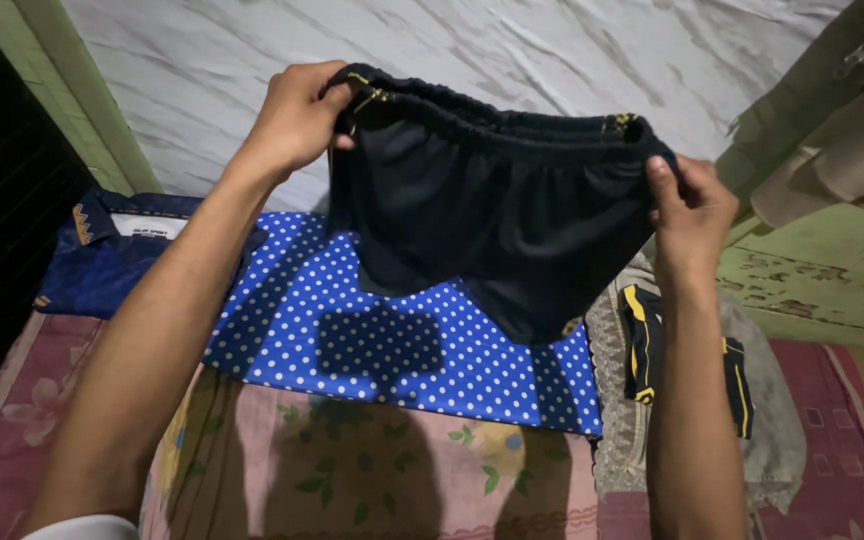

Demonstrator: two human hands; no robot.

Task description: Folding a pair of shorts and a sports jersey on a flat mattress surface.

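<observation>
The black shorts (502, 210) hang stretched between the left hand (297, 115) and the right hand (690, 205), lifted off the blue polka-dot cloth (392, 340) on the bed (372, 480). Below the shorts' hem there is open air down to that cloth, though how much cannot be told. The near part of the cloth, towards the person, lies flat and bare, and so does the floral bedcover just before it. Left of the polka-dot cloth a folded blue shirt (112, 260) takes up the bed's edge. Right of it a heap of clothes with a black-and-yellow garment (647, 340) blocks the way, and a green peeling wall (822, 270) closes in beyond.
</observation>
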